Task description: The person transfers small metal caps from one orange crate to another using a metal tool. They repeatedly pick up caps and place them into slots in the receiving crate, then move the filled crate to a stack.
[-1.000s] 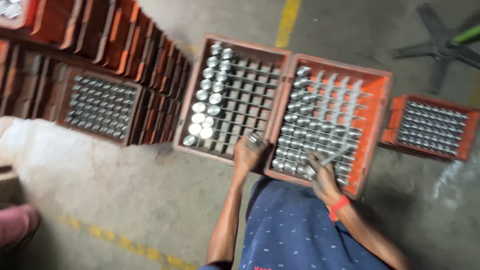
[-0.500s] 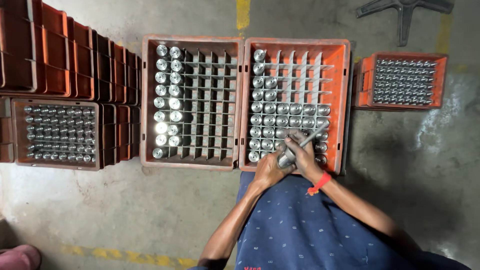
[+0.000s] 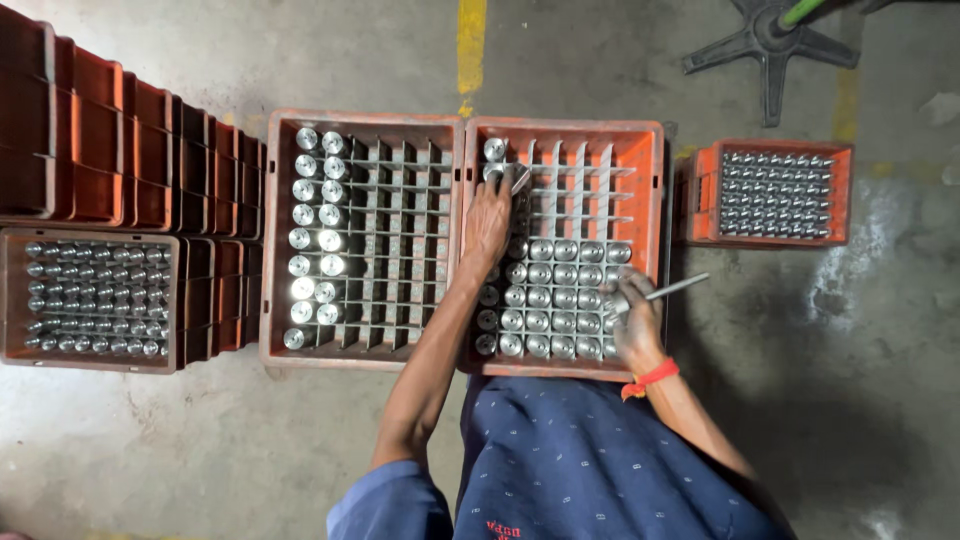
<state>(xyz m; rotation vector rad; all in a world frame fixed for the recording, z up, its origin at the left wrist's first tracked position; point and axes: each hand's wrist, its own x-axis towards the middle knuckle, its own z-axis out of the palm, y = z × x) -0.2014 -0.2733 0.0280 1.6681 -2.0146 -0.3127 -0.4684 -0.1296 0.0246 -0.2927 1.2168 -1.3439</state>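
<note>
- Reaching across the right-hand orange crate (image 3: 655,200): left hand (image 3: 487,215) at its far left corner, grip closed on a metal cylinder (image 3: 519,180) at the fingertips.
- Resting at the crate's near right edge: right hand (image 3: 632,325), grip pinched on a thin metal rod (image 3: 678,288), long axis pointing up and right, out past the rim.
- Standing upright in the divider cells: remaining cylinders (image 3: 560,300), filling the near rows, nearer the right hand.
- Sitting just left, touching: second crate (image 3: 275,240), filled only along its left columns.
</note>
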